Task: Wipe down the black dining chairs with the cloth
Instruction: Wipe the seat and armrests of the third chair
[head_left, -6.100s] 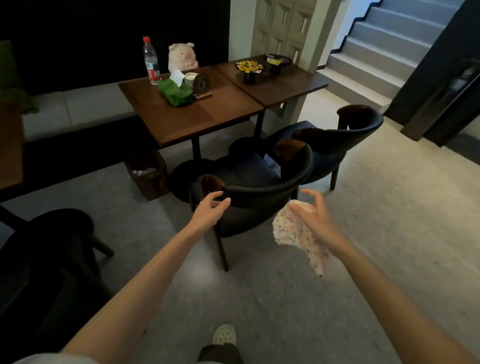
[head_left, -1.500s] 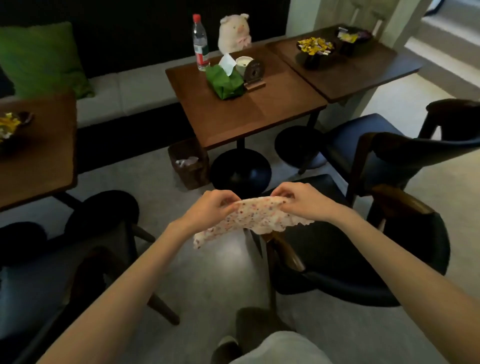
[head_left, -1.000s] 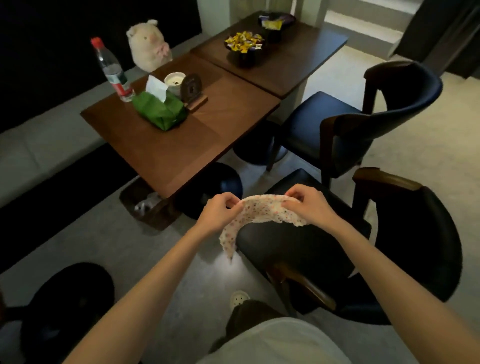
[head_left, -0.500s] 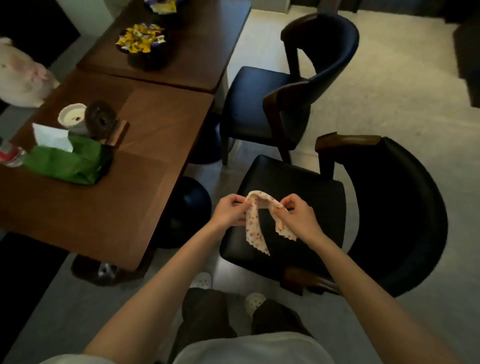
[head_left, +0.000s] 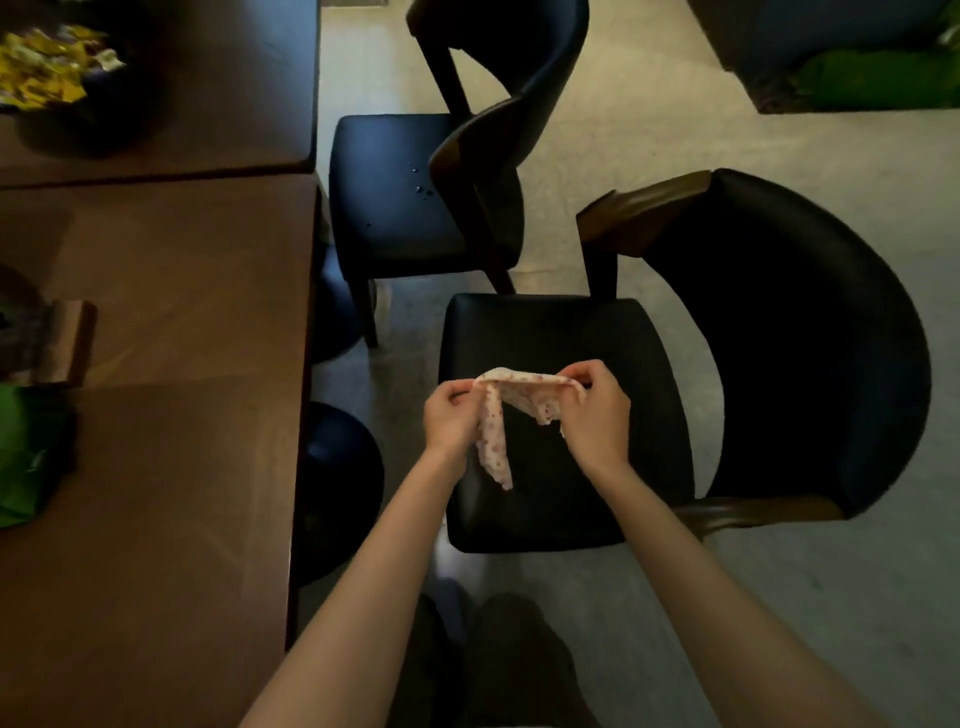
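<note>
The cloth (head_left: 511, 410) hangs mid-frame over the seat of the nearer chair (head_left: 545, 338), with the left hand (head_left: 449, 421) and right hand (head_left: 597, 415) each pinching one end in curled fingers. Its taut top edge runs left to right and one tail points toward the bottom of the frame. It would be best folded into a flat pad first (loose tails likely smear), then pressed onto the seat. The second chair (head_left: 395, 197) stands at upper centre, and the table (head_left: 156, 467) fills the left.

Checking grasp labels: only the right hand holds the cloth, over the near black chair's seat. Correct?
No. The head view shows both: left hand and right hand each pinch the cloth over the near black chair's seat.
</note>
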